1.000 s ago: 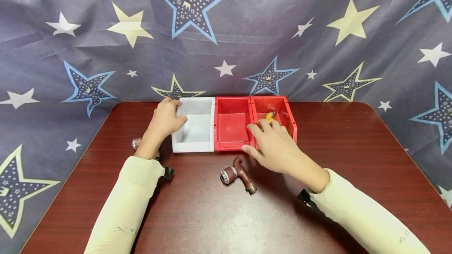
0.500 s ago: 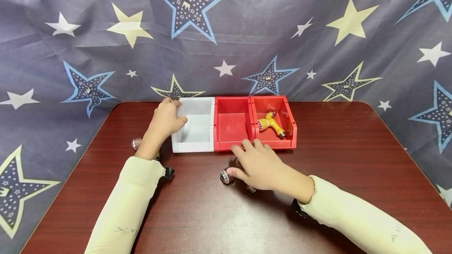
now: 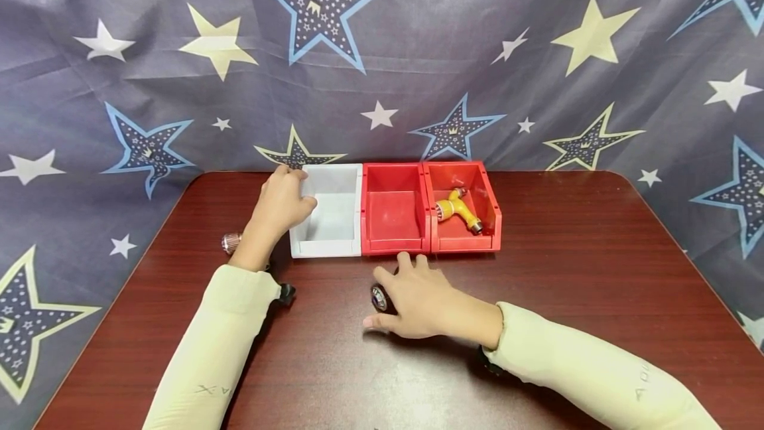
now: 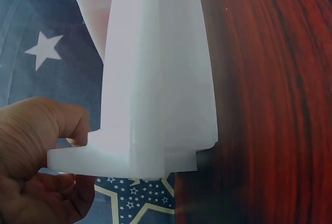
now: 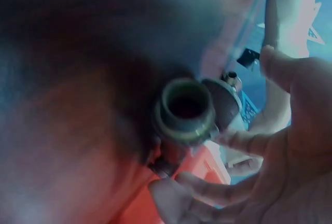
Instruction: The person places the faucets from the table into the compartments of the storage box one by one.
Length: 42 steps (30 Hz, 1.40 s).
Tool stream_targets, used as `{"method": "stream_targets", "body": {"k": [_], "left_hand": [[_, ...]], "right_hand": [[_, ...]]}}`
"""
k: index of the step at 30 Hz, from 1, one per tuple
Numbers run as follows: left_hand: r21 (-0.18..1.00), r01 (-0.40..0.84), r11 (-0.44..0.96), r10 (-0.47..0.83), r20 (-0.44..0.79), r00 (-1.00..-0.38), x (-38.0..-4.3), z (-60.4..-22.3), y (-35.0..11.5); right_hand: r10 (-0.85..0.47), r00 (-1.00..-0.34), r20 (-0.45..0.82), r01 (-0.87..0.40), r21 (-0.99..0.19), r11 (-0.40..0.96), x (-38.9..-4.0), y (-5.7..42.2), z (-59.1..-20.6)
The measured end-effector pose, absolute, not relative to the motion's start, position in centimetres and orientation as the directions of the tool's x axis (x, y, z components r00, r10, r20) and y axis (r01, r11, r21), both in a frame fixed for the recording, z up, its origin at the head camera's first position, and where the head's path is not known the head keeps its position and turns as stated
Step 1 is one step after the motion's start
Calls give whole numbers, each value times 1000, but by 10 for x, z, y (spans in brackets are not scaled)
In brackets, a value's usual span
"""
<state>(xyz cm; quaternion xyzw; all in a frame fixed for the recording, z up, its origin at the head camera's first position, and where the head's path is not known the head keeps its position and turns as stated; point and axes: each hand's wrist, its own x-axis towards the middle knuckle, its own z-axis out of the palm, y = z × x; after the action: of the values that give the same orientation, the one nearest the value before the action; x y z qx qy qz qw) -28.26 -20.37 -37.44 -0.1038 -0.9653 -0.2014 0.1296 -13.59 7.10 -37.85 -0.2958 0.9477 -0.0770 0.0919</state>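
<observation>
My left hand [image 3: 277,201] grips the left wall of the white bin [image 3: 327,250]. In the left wrist view, thumb and curled fingers [image 4: 72,123] pinch its rim. Over a brown tap [image 3: 379,298] on the table, my right hand [image 3: 420,300] is spread, thumb held away from the fingers. It covers most of the tap in the head view, leaving the knob's end visible. The right wrist view shows the tap's round open end [image 5: 179,133] close to the fingers, with the thumb apart from it.
Right of the white bin stand a red bin [image 3: 394,245] and another red bin [image 3: 494,242], side by side. A yellow tap [image 3: 459,208] lies in the right one. Another tap [image 3: 231,243] sits partly hidden beneath the left wrist. A star-patterned cloth [image 3: 382,85] hangs behind the table.
My right hand has moved from over the right red bin, down and left to the brown tap, uncovering the yellow tap. The left hand stays on the white bin.
</observation>
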Motion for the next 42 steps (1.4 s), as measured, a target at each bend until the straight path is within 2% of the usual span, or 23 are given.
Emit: {"method": "stream_targets", "body": {"k": [6, 12, 26, 42], "left_hand": [[350, 255, 901, 152, 296, -943, -284, -374, -202], [386, 257, 886, 156, 275, -949, -283, -369, -207], [472, 286, 834, 190, 242, -952, -291, -371, -222], [586, 241, 773, 163, 184, -969, -290, -369, -231]], "right_hand": [[-514, -851, -110, -488, -196, 850, -132, 66, -385], [-483, -870, -99, -463, -173, 869, -131, 67, -386], [-515, -849, -115, -496, -162, 853, -136, 66, -384], [-526, -841, -124, -508, -149, 848, -139, 67, -383]]}}
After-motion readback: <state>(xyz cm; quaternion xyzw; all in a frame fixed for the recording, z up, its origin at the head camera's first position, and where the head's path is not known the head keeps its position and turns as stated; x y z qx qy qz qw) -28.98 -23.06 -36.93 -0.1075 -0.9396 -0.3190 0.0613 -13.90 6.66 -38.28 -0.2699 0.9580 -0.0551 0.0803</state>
